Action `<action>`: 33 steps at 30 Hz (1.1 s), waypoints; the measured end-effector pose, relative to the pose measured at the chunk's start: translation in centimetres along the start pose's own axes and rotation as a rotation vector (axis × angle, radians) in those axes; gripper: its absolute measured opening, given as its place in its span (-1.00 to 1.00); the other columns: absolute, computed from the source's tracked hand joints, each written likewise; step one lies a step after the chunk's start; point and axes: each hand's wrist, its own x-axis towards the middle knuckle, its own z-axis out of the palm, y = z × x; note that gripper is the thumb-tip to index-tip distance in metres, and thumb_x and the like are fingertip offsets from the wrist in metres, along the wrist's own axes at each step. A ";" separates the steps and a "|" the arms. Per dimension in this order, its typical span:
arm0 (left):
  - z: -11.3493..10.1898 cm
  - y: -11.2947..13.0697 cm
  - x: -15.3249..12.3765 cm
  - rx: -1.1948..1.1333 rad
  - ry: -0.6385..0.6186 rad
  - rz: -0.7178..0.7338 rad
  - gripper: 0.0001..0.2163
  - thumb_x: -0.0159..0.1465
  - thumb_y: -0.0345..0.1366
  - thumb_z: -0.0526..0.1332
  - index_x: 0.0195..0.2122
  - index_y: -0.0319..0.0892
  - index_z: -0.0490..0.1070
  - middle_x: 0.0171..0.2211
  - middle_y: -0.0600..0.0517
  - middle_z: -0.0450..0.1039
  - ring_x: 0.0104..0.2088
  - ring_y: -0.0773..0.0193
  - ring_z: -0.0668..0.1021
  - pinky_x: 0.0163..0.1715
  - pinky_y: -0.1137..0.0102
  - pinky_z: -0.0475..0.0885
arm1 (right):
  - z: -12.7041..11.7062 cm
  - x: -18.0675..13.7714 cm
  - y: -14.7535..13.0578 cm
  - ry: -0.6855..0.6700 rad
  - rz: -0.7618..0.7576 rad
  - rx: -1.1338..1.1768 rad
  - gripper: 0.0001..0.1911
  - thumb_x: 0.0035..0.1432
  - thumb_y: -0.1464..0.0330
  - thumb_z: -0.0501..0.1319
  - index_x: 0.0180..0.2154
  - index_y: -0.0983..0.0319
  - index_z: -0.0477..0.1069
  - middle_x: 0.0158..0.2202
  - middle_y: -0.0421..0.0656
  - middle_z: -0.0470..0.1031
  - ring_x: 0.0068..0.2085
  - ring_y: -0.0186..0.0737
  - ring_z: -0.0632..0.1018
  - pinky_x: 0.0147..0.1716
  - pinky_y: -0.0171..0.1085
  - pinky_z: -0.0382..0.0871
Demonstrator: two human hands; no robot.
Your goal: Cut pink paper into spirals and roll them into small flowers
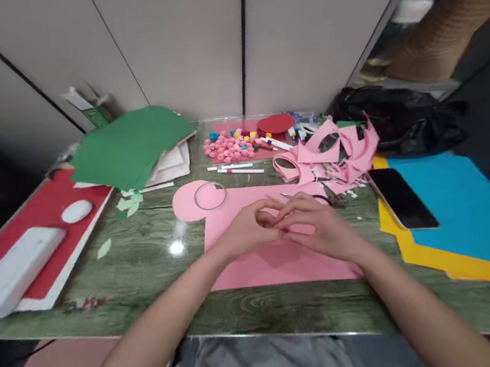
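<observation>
Both hands meet above a pink paper sheet [248,268] on the wooden-look table. My left hand [251,228] has its fingers curled, thumb and fingertips pressed together near my right hand. The fingers of my right hand [317,225] bend in a pinch against the left fingertips. Whatever sits between them is too small or hidden to make out. Left of the hands lie pink paper circles [184,203] with a thin clear ring [195,198] on top. Scissors [322,198], partly hidden, rest just beyond my right hand.
Pink paper offcuts [353,159] pile up behind the right hand. Several pink paper balls [226,148] and white pens [241,172] lie at the back. A phone [404,197] rests on blue sheets [471,206] at right. Green paper [130,145] and a white device [20,270] are left.
</observation>
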 end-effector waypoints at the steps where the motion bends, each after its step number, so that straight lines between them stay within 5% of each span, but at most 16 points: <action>1: 0.1 0.0 0.0 0.000 0.004 0.010 -0.65 -0.04 -0.54 0.26 -0.19 -0.20 0.36 -0.52 0.12 0.42 -0.45 0.41 0.47 -0.37 0.47 0.32 | 0.0 0.0 0.0 0.005 0.004 -0.003 -0.93 0.09 0.41 0.23 -0.34 0.15 0.48 -0.28 -0.14 0.50 -0.20 -0.20 0.42 -0.20 -0.16 0.34; 11: 1.9 -1.3 -0.2 -0.349 0.251 0.088 -0.67 0.00 -0.44 0.31 -0.18 -0.19 0.36 -0.39 0.05 0.48 -0.34 0.34 0.52 -0.27 0.41 0.37 | 0.8 -0.1 0.3 0.278 0.029 -0.105 -0.90 0.06 0.42 0.26 -0.31 0.14 0.44 -0.30 -0.14 0.50 -0.22 -0.17 0.45 -0.21 -0.13 0.33; 16: 2.2 -1.8 -0.1 -0.443 0.307 0.080 -0.66 -0.02 -0.44 0.34 -0.20 -0.21 0.35 -0.46 0.08 0.47 -0.41 0.38 0.50 -0.30 0.44 0.36 | 1.2 -0.1 0.3 0.308 0.058 -0.127 -0.95 0.06 0.40 0.25 -0.36 0.16 0.42 -0.33 -0.13 0.48 -0.24 -0.16 0.45 -0.23 -0.12 0.32; 29: -0.1 -0.1 0.1 -0.143 0.003 -0.013 -0.63 -0.05 -0.50 0.32 -0.18 -0.20 0.37 -0.48 0.07 0.49 -0.41 0.34 0.53 -0.28 0.39 0.35 | 0.2 -0.1 0.3 0.008 0.028 0.039 -0.80 0.09 0.44 0.21 -0.22 0.12 0.48 -0.12 -0.11 0.45 -0.08 -0.16 0.41 -0.10 -0.13 0.34; 33: -0.1 0.1 0.0 -0.098 -0.018 -0.027 -0.57 -0.03 -0.50 0.31 -0.10 -0.18 0.35 -0.46 0.06 0.50 -0.41 0.33 0.53 -0.28 0.37 0.36 | 0.1 0.0 0.4 0.010 0.017 0.036 -0.83 0.07 0.44 0.23 -0.25 0.12 0.48 -0.14 -0.12 0.46 -0.09 -0.16 0.41 -0.10 -0.12 0.33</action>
